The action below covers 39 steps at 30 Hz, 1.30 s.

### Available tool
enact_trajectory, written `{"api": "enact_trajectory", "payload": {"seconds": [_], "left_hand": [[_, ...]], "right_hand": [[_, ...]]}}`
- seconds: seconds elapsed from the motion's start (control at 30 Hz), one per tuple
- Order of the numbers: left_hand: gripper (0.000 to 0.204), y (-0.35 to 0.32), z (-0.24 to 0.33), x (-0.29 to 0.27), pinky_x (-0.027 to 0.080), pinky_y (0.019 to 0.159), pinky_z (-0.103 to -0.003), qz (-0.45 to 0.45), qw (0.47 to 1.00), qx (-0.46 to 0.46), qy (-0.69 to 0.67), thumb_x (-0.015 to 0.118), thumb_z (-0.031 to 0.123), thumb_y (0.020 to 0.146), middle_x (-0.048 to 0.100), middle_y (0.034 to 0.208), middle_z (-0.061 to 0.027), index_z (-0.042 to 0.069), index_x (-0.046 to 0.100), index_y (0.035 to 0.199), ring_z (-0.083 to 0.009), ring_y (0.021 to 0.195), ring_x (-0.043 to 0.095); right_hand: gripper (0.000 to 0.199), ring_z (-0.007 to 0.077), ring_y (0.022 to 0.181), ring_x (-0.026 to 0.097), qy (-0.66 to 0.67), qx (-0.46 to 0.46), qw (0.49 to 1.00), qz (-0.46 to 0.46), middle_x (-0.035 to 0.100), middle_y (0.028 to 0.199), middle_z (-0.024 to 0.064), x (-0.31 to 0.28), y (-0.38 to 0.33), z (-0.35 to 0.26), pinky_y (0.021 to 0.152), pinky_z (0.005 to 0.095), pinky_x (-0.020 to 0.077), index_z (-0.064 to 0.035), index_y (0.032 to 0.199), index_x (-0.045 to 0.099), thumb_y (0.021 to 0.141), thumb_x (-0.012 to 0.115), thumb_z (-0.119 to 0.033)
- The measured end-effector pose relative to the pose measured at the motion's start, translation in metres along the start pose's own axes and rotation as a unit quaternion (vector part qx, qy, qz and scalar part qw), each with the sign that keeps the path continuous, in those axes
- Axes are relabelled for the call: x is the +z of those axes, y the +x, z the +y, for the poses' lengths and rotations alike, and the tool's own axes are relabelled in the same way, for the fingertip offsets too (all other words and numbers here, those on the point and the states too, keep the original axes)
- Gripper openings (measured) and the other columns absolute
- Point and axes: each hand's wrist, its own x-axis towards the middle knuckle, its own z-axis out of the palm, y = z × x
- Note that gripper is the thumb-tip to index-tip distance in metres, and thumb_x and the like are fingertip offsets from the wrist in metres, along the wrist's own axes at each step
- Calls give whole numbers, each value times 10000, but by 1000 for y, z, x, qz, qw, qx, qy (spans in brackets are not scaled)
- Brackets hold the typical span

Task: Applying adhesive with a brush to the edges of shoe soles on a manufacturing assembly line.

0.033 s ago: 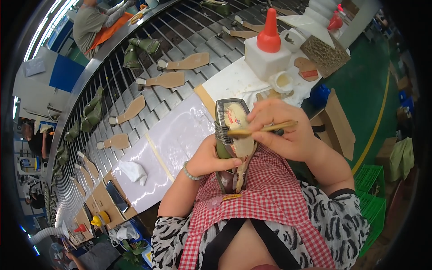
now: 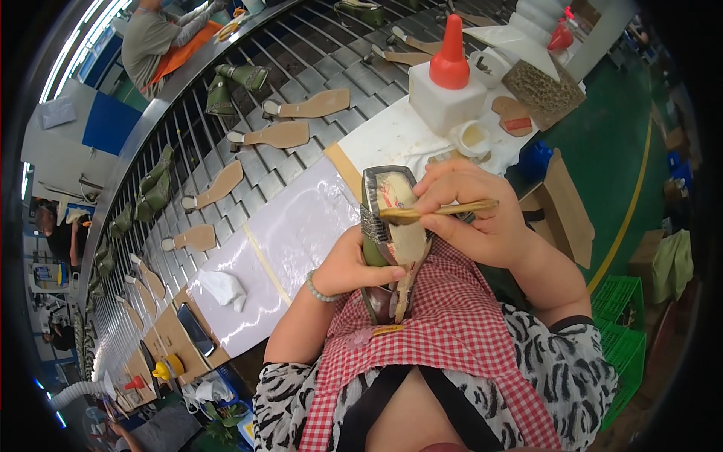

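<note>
Green, probably stiff, the centre-frame shoe [image 2: 407, 245] suits our left hand [image 2: 348, 265] clasping its side while our right hand [image 2: 482, 222] pinches a brush [image 2: 410, 215].

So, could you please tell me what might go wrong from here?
The brush in the right hand is over the upturned shoe, so a slip might carry it onto the green side. Only the left hand appears to grip the shoe, which could shift under pressure. The small open container sits just beyond the right hand, so a forward reach might knock it.
</note>
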Motion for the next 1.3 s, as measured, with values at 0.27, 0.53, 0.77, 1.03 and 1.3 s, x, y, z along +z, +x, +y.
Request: {"api": "enact_trajectory", "payload": {"seconds": [0.27, 0.53, 0.77, 1.03, 1.3], "left_hand": [[546, 2, -1, -3, 475, 879, -298, 11, 1000, 1, -12, 797, 127, 728, 623, 1076, -60, -15, 546, 1192, -139, 996, 573], [552, 0, -4, -4, 475, 873, -295, 6, 1000, -11, -7, 801, 140, 726, 620, 1070, -61, -22, 542, 1185, -137, 988, 571], [564, 0, -6, -4, 475, 872, -292, 3, 1000, -1, -7, 801, 142, 726, 622, 1082, -66, -18, 543, 1200, -139, 987, 573], [568, 2, 1, -9, 470, 888, -294, -7, 1000, 0, -6, 800, 128, 727, 623, 1096, -64, -13, 543, 1213, -140, 1005, 571], [514, 18, -3, -78, 471, 942, -348, 198, 960, 77, -180, 728, 182, 823, 612, 1180, -76, 8, 510, 1255, -196, 1063, 595]], "right_hand": [[145, 257, 938, 621, 59, 35, 997, -21, 652, 916, 111, 6, -13, 3, 845, 350, 477, -33, 905, 652, 773, 708, -14], [154, 277, 946, 624, -36, -30, 996, 72, 650, 916, 123, 28, -25, 9, 877, 389, 476, -17, 930, 632, 793, 701, -3], [160, 268, 920, 626, 9, 15, 1000, 11, 649, 894, 113, 19, -23, 2, 807, 342, 494, -24, 905, 639, 764, 711, -4], [153, 243, 975, 600, 101, 70, 992, -5, 648, 975, 146, 12, -14, 7, 924, 361, 440, -13, 924, 633, 784, 694, -6], [76, 192, 1006, 565, 235, 71, 954, 172, 620, 1041, 138, 3, -20, 31, 923, 330, 419, -7, 919, 612, 847, 634, 0]]}}
